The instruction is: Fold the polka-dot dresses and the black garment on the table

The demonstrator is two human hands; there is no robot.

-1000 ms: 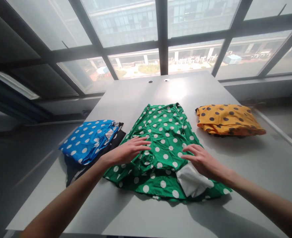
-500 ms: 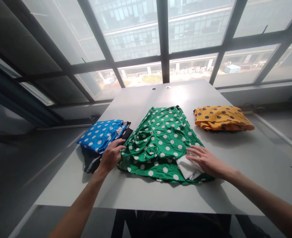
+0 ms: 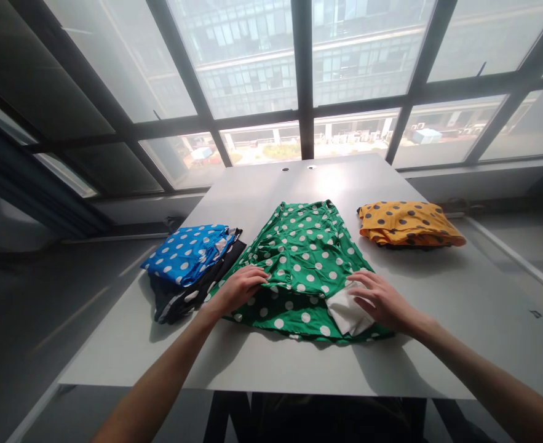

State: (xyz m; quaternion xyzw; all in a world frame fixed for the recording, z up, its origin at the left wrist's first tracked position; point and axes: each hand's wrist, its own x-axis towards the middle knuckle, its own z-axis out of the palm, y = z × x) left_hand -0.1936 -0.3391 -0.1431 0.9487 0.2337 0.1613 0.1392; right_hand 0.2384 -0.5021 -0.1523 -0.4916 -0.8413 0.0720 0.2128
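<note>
A green skirt [image 3: 305, 249] with white polka dots lies spread in front of me, its narrow waist end away from me and its wide hem close by. My left hand [image 3: 238, 289] rests over the skirt's left side, fingers stretched out and touching the cloth. On the right, my right hand [image 3: 384, 301] is open, fingers apart, at the edge of the skirt and over a white piece of cloth [image 3: 348, 312]. That white cloth lies on the hem at the lower right; whether it is part of the skirt I cannot tell.
Left of the skirt, a folded blue polka-dot garment [image 3: 186, 252] sits on a black one [image 3: 174, 301]. A folded orange garment with dark dots [image 3: 407, 221] lies at the right. All are on a white table [image 3: 299, 366] before large windows [image 3: 248, 67].
My left hand has moved right, from the skirt's left edge onto its cloth. My right hand has stayed nearly in place, its fingers lifted slightly. The view has shifted a little.
</note>
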